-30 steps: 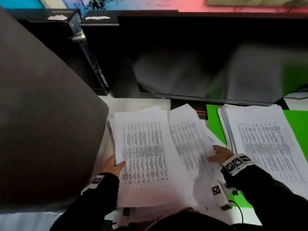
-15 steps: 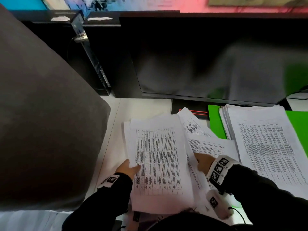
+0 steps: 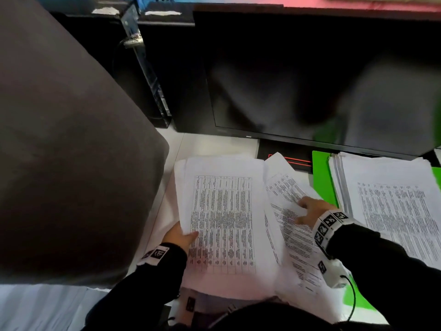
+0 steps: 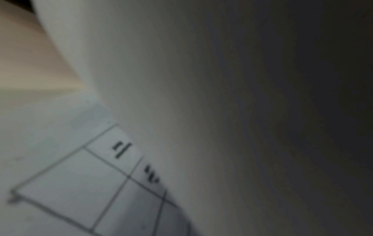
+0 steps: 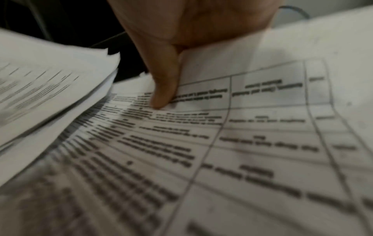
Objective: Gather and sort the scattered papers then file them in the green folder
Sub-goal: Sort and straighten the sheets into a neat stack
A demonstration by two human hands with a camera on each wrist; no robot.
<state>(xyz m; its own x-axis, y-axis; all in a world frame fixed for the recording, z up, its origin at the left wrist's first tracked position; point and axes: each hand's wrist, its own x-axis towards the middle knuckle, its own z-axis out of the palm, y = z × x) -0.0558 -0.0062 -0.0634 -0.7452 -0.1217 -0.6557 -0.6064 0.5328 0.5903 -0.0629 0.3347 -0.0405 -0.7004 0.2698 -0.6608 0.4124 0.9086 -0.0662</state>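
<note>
On the white desk (image 3: 216,145), my left hand (image 3: 181,238) grips the left edge of a stack of printed table sheets (image 3: 224,223), thumb on top. The left wrist view shows only blurred paper (image 4: 60,183) up close. To the stack's right, my right hand (image 3: 310,211) is on loose printed sheets (image 3: 284,187). In the right wrist view its thumb (image 5: 163,89) presses the top sheet (image 5: 242,127), which rises against the palm and hides the fingers. At the right lies the green folder (image 3: 322,180), open, with a thick pile of papers (image 3: 393,211) on it.
A black monitor (image 3: 310,87) stands behind the papers, its base (image 3: 286,155) close to the loose sheets. A large grey padded shape (image 3: 71,151) fills the left side. A dark computer case (image 3: 152,87) stands at the back left. More white paper (image 3: 35,306) lies bottom left.
My right hand slid left across the loose sheets toward the stack, then moved back out to the right and farther up. My left hand has kept its grip on the stack.
</note>
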